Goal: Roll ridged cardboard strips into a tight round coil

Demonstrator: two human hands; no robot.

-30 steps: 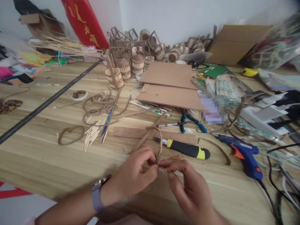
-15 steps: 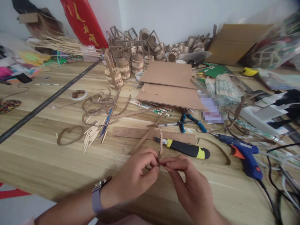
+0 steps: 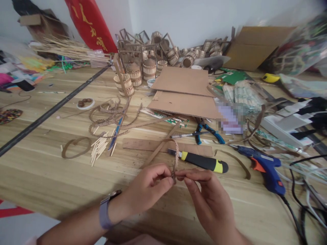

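My left hand [image 3: 148, 190] pinches the lower end of a narrow notched cardboard strip [image 3: 177, 153] between thumb and fingers. The strip curves upward from there, its free end bending left over the table. My right hand [image 3: 212, 200] is closed, its fingertips on the strip's lower end from the right side; whatever small part lies between them is mostly hidden. Just beyond the strip lies a black-and-yellow chisel-like tool [image 3: 204, 161] with a short metal blade. A flat cardboard piece [image 3: 143, 144] and a crossing brown strip [image 3: 157, 154] are behind it.
A blue glue gun [image 3: 265, 166] with its cord lies right. Blue-handled pliers [image 3: 214, 133], stacked cardboard sheets [image 3: 184, 81] and coiled notched strips [image 3: 109, 115] are farther back. Short sticks [image 3: 99, 148] lie left. Small slatted buckets [image 3: 125, 85] line the back. A dark bar [image 3: 56, 103] crosses the left side.
The strip has bent over more, its upper end now curving left. The right thumb and fingers have shifted slightly at the strip's lower end; the left fingers have moved a little.
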